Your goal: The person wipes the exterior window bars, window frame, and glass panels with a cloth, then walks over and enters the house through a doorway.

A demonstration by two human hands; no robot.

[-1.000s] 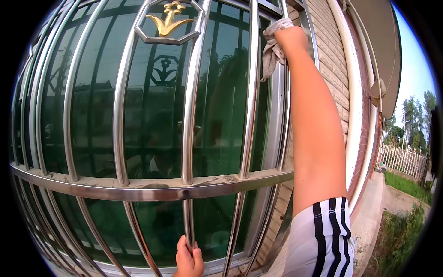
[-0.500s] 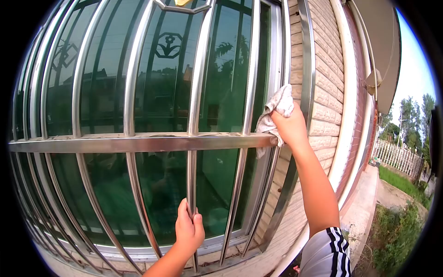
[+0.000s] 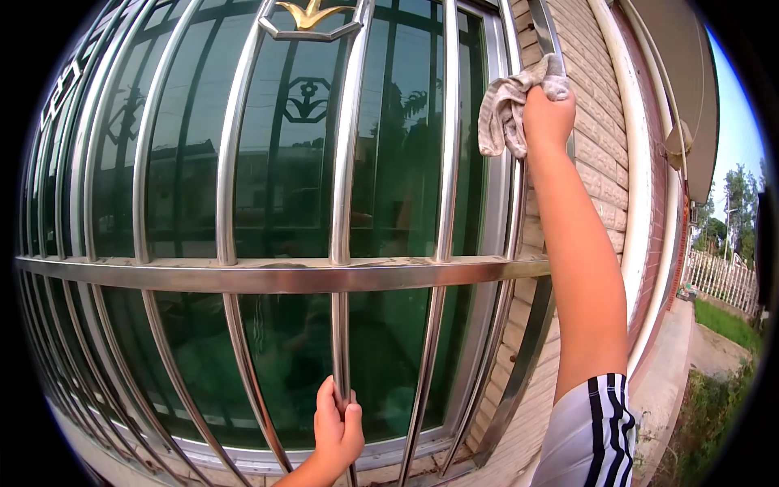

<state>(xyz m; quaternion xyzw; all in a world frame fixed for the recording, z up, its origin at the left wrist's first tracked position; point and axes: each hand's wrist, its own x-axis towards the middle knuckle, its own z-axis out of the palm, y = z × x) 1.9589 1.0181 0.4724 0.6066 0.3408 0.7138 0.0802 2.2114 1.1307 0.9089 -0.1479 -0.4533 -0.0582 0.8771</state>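
My left hand [image 3: 338, 428] is closed around a vertical metal bar [image 3: 340, 329] of the window grille, below the wide horizontal rail [image 3: 268, 280]. Up at the right, my right hand [image 3: 552, 120] clasps a greyish-white cloth [image 3: 505, 112] with dirty patches. The cloth is wrapped against the flat metal side post [image 3: 544, 28], and a loose end hangs to the left near the outermost round bar. Behind the bars is green window glass [image 3: 398, 187] with reflections in it.
A gold ornament [image 3: 312, 14] in a metal frame sits on the grille at the top. Right of the grille are a pale brick wall [image 3: 596, 122] and a white pipe [image 3: 641, 187]. Plants [image 3: 706, 422], a walkway and a white fence [image 3: 718, 276] lie further right.
My right hand has moved up with the cloth, from beside the horizontal rail's end to higher on the side post. My left hand still holds the same bar. The view has shifted slightly upward.
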